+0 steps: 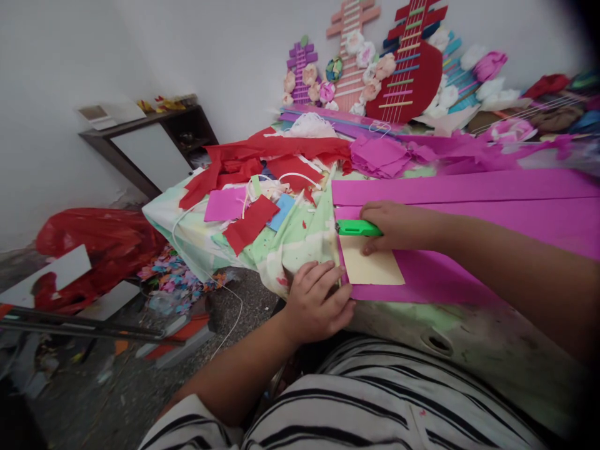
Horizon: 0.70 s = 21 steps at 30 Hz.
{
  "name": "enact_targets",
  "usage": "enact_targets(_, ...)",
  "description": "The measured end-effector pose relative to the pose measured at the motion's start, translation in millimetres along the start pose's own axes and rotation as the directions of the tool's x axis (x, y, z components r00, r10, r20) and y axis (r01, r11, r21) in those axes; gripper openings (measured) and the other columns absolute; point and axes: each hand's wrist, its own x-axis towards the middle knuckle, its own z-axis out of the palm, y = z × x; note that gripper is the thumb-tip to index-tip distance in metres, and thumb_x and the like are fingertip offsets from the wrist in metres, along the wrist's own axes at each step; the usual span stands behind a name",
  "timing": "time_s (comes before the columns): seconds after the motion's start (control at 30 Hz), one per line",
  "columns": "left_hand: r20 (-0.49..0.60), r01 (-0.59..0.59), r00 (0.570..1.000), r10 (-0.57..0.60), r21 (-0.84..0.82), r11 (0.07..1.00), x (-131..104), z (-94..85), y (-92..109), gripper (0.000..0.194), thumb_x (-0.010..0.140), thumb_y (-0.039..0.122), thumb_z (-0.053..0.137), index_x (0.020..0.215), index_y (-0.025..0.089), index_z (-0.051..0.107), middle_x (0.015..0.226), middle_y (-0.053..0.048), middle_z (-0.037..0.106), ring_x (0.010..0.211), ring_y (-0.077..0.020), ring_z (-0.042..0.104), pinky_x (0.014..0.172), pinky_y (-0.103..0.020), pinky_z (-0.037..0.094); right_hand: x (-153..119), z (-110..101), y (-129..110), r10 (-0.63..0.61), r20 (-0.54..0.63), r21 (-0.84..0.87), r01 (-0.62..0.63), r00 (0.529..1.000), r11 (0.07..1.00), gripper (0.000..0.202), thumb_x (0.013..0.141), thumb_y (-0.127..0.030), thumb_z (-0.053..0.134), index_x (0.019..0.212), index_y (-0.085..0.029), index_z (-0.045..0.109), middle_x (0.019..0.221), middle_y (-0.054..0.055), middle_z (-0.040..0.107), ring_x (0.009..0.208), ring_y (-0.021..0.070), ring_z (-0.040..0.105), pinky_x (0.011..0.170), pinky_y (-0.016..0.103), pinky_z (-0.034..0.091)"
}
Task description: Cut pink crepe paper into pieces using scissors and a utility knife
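Note:
My right hand [391, 226] is closed round a green utility knife [355, 229], its front end pointing left. A cream paper rectangle [370, 265] lies under that hand, on a wide magenta sheet [435, 275] near its left end. My left hand [319, 300] rests at the sheet's near left corner, with fingers apart and bent over the table edge; the fingertips touch or nearly touch the sheet's edge. A narrower magenta strip [450, 186] lies along the far side of the sheet.
Red, pink and blue scraps [250, 224] and red crepe paper [276, 148] lie on the green tablecloth [304, 244]. Decorated paper instruments [410, 81] lean on the wall. Left stands a dark cabinet [150, 147]; a red plastic bag [94, 234] and colourful scraps [178, 281] lie on the floor.

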Motion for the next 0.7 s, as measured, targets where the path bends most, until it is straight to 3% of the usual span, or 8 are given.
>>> enact_targets(0.1, 0.103, 0.031, 0.994, -0.022, -0.091, 0.995, 8, -1.9, 2, 0.035, 0.072, 0.036, 0.051, 0.098, 0.014, 0.050, 0.102, -0.012, 0.058, 0.103, -0.0226, 0.048, 0.091, -0.043, 0.032, -6, -10, 1, 0.085, -0.069, 0.056, -0.081, 0.994, 0.995, 0.034, 0.068, -0.047, 0.053, 0.076, -0.015, 0.050, 0.077, 0.008, 0.053, 0.068, 0.0180, 0.048, 0.058, 0.029, 0.032)
enact_targets(0.2, 0.196, 0.071, 0.980, -0.042, -0.144, 0.987, 17, -7.0, 3, 0.049, 0.072, 0.044, 0.047, 0.109, 0.012, 0.046, 0.100, -0.011, 0.058, 0.099, -0.0231, 0.049, 0.089, -0.043, 0.033, -19, -31, 9, 0.352, -0.191, 0.327, -0.279, 0.916, 0.903, 0.032, 0.070, -0.048, 0.051, 0.071, -0.017, 0.045, 0.061, 0.003, 0.049, 0.053, 0.0128, 0.043, 0.050, 0.027, 0.029)
enact_targets(0.27, 0.274, 0.101, 0.960, -0.054, -0.159, 0.982, 23, -11.1, 4, 0.054, 0.071, 0.049, 0.046, 0.110, 0.012, 0.048, 0.098, -0.011, 0.057, 0.096, -0.0242, 0.049, 0.086, -0.043, 0.035, -26, -47, 15, 0.476, -0.233, 0.685, -0.204, 0.848, 0.699, 0.030, 0.072, -0.046, 0.050, 0.069, -0.017, 0.042, 0.056, 0.000, 0.044, 0.049, 0.0100, 0.041, 0.050, 0.026, 0.032)
enact_targets(0.33, 0.353, 0.140, 0.933, -0.075, -0.162, 0.977, 31, -14.8, 4, 0.054, 0.070, 0.052, 0.046, 0.106, 0.013, 0.052, 0.097, -0.011, 0.056, 0.095, -0.0252, 0.047, 0.085, -0.044, 0.035, -30, -59, 18, 0.539, -0.252, 0.934, 0.056, 0.803, 0.354, 0.023, 0.077, -0.039, 0.045, 0.068, -0.018, 0.039, 0.058, -0.001, 0.043, 0.053, 0.0092, 0.044, 0.055, 0.026, 0.036)
enact_targets(0.43, 0.460, 0.204, 0.882, -0.108, -0.166, 0.965, 44, -18.4, 5, 0.046, 0.071, 0.050, 0.047, 0.098, 0.014, 0.056, 0.099, -0.011, 0.054, 0.103, -0.0271, 0.043, 0.090, -0.046, 0.032, -24, -66, 18, 0.613, -0.164, 0.975, 0.221, 0.773, -0.018, 0.023, 0.080, -0.038, 0.040, 0.070, -0.017, 0.043, 0.060, -0.001, 0.046, 0.055, 0.0090, 0.047, 0.056, 0.024, 0.039)
enact_targets(0.53, 0.543, 0.238, 0.832, -0.116, -0.160, 0.958, 56, -19.8, 4, 0.036, 0.074, 0.047, 0.048, 0.087, 0.015, 0.058, 0.107, -0.012, 0.052, 0.112, -0.0283, 0.039, 0.096, -0.046, 0.027, -13, -60, 18, 0.619, 0.016, 0.988, 0.083, 0.785, -0.131, 0.043, 0.076, -0.058, 0.039, 0.075, -0.017, 0.050, 0.049, -0.002, 0.043, 0.042, 0.0089, 0.041, 0.043, 0.023, 0.034)
enact_targets(0.6, 0.577, 0.225, 0.811, -0.098, -0.152, 0.962, 63, -20.1, 2, 0.032, 0.075, 0.044, 0.048, 0.081, 0.015, 0.057, 0.112, -0.012, 0.051, 0.112, -0.0279, 0.039, 0.096, -0.045, 0.028, -6, -53, 20, 0.538, 0.084, 0.981, 0.024, 0.839, -0.190, 0.049, 0.074, -0.063, 0.035, 0.079, -0.017, 0.052, 0.047, -0.001, 0.046, 0.040, 0.0099, 0.043, 0.039, 0.021, 0.031)
enact_targets(0.7, 0.599, 0.198, 0.797, -0.074, -0.143, 0.970, 73, -18.7, -3, 0.026, 0.079, 0.038, 0.045, 0.077, 0.015, 0.056, 0.104, -0.009, 0.056, 0.103, -0.0234, 0.047, 0.094, -0.042, 0.031, 2, -45, 27, 0.422, -0.001, 0.997, 0.033, 0.907, -0.068, 0.043, 0.076, -0.059, 0.037, 0.078, -0.019, 0.051, 0.058, 0.003, 0.056, 0.050, 0.0130, 0.054, 0.038, 0.019, 0.031)
